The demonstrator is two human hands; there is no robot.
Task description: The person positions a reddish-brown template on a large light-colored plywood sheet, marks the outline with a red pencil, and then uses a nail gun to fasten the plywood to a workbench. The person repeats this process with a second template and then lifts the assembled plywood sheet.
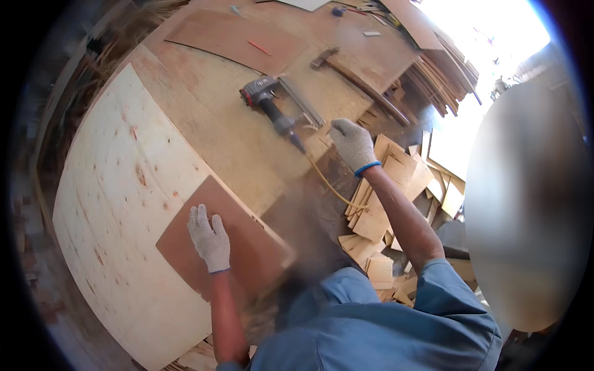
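One brown board point(250, 241) lies under my left hand point(210, 240), flat and released; my right hand point(352, 143) curls near pneumatic nailer point(270, 108), whether grasping something, I cannot tell.

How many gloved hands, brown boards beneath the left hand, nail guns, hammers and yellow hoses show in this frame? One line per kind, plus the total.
Left hand and right hand, both gloved: 2
Brown board beneath the left hand: 1
Nail gun: 1
Hammer: 1
Yellow hose: 1
Total: 6
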